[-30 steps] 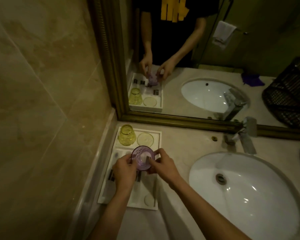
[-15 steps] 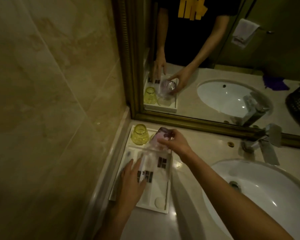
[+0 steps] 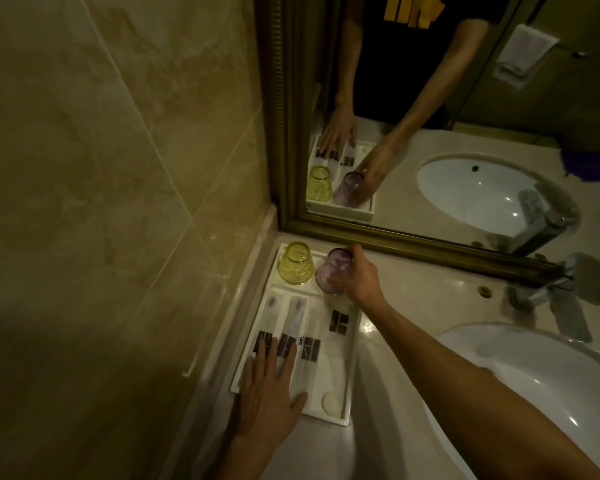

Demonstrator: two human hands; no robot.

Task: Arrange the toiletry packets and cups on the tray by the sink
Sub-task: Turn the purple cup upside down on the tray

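The white tray (image 3: pixel 350 367) lies on the worktop (image 3: pixel 388 344) left of the sink (image 3: pixel 541 403), hard against the wall. At the tray's far end the right hand (image 3: pixel 355 280) is wrapped around an upturned purple cup (image 3: pixel 331 271), just beside an upturned yellow cup (image 3: pixel 297 263). The left hand (image 3: pixel 269 393) rests flat, fingers spread, holding nothing, on the packets (image 3: pixel 291 337) at the tray's near end.

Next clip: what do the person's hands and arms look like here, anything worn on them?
Both hands, left hand and right hand, are bare: no gloves, rings or watch visible. Forearms are uncovered. The mirror shows a short-sleeved black T-shirt with a yellow print.
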